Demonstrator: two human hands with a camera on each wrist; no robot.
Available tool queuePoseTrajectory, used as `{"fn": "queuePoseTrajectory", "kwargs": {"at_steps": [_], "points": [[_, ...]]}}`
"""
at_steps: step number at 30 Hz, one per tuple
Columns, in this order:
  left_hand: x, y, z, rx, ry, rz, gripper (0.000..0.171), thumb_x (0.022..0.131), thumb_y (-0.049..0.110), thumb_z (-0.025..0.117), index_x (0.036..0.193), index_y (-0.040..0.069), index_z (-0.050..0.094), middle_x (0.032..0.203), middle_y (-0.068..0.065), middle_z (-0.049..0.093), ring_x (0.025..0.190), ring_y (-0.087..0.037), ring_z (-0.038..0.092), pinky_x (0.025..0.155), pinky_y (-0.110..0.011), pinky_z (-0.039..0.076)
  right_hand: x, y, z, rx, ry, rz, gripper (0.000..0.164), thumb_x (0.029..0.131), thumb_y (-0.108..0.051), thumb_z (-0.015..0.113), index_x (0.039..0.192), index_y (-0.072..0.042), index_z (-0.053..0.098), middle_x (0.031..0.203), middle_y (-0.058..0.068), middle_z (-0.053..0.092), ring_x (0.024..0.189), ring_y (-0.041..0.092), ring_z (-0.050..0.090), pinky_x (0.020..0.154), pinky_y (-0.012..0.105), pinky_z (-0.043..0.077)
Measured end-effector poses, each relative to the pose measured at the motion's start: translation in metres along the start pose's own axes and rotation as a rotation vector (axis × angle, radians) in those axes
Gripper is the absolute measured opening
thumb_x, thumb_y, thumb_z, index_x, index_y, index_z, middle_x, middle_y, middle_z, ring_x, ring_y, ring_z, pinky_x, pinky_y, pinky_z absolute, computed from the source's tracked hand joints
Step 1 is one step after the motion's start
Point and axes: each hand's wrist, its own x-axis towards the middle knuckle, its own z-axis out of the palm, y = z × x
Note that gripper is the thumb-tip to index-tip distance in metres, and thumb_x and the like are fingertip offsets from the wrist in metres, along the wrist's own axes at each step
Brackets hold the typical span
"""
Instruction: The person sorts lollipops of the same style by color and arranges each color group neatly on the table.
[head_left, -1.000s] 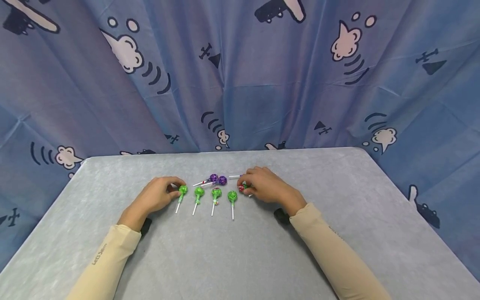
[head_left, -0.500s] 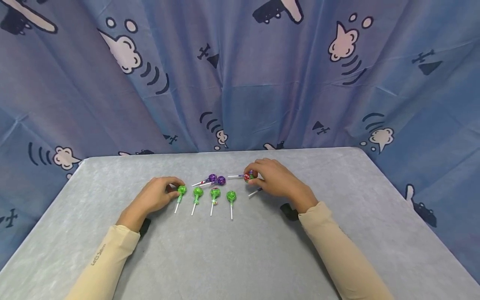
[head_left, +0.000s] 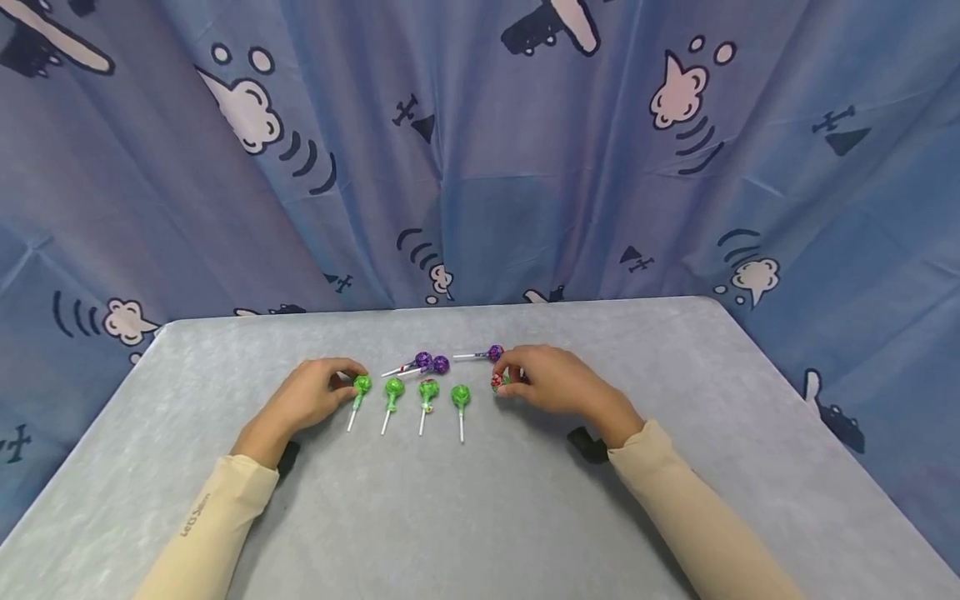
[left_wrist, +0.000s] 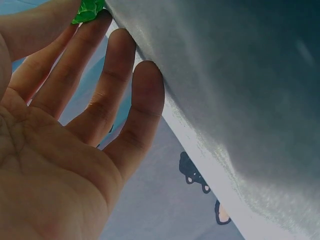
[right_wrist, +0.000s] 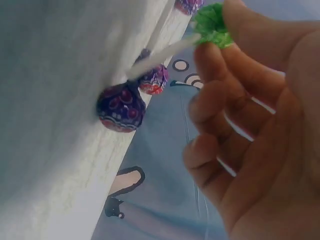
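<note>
My left hand (head_left: 313, 394) pinches the head of the leftmost green lollipop (head_left: 362, 384) between thumb and fingers. The lollipop's green wrapper (left_wrist: 90, 11) peeks out at the top of the left wrist view, and the other fingers are stretched out. My right hand (head_left: 555, 382) holds a green-and-red lollipop (head_left: 498, 381) by its head, right of the row. Its white stick (right_wrist: 165, 56) points away from the fingers in the right wrist view. To its left lie three green lollipops (head_left: 461, 396), sticks toward me.
Two purple lollipops (head_left: 440, 364) overlap behind the row. Another purple lollipop (head_left: 496, 353) lies just behind my right fingers, stick leftward. Close below the right hand is a purple lollipop (right_wrist: 121, 107). A patterned blue curtain (head_left: 480, 167) hangs behind the grey table (head_left: 480, 517).
My right hand has shifted right, first back and then toward me, with the green-and-red lollipop, uncovering the purple lollipop's head. My left hand keeps its pinch in place.
</note>
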Motion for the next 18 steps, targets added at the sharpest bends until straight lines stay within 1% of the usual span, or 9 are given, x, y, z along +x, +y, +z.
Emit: {"fn": "queuePoseTrajectory", "kwargs": {"at_steps": [5, 7, 12, 18], "points": [[0.001, -0.002, 0.000, 0.004, 0.000, 0.003, 0.027, 0.091, 0.010, 0.070, 0.118, 0.012, 0.072, 0.106, -0.008, 0.073, 0.091, -0.022, 0.066, 0.080, -0.045, 0.051, -0.005, 0.000, 0.005, -0.027, -0.087, 0.046, 0.020, 0.091, -0.032, 0.073, 0.107, -0.021, 0.072, 0.081, -0.010, 0.061, 0.074, 0.008, 0.053, 0.069, 0.029, 0.045], [0.001, -0.002, 0.000, 0.005, 0.005, 0.002, 0.026, 0.091, 0.010, 0.070, 0.117, 0.012, 0.072, 0.105, -0.008, 0.074, 0.091, -0.022, 0.066, 0.080, -0.045, 0.051, -0.005, 0.001, 0.008, -0.041, -0.103, 0.059, 0.021, 0.091, -0.032, 0.073, 0.108, -0.020, 0.072, 0.081, -0.010, 0.060, 0.075, 0.008, 0.053, 0.070, 0.030, 0.044], [0.000, -0.002, 0.000, 0.010, 0.006, -0.002, 0.027, 0.091, 0.009, 0.070, 0.117, 0.012, 0.072, 0.105, -0.009, 0.074, 0.091, -0.024, 0.066, 0.082, -0.046, 0.051, 0.002, 0.005, 0.012, -0.028, -0.094, 0.107, 0.025, 0.092, -0.035, 0.071, 0.110, -0.018, 0.072, 0.077, -0.007, 0.059, 0.072, 0.010, 0.053, 0.066, 0.029, 0.042], [0.000, -0.001, 0.000, 0.004, -0.004, -0.005, 0.026, 0.091, 0.010, 0.070, 0.117, 0.012, 0.072, 0.105, -0.009, 0.073, 0.091, -0.023, 0.066, 0.081, -0.045, 0.051, 0.008, 0.011, 0.013, -0.013, -0.028, 0.206, 0.025, 0.091, -0.038, 0.072, 0.105, -0.018, 0.072, 0.071, -0.007, 0.060, 0.064, 0.009, 0.053, 0.060, 0.028, 0.041]]}}
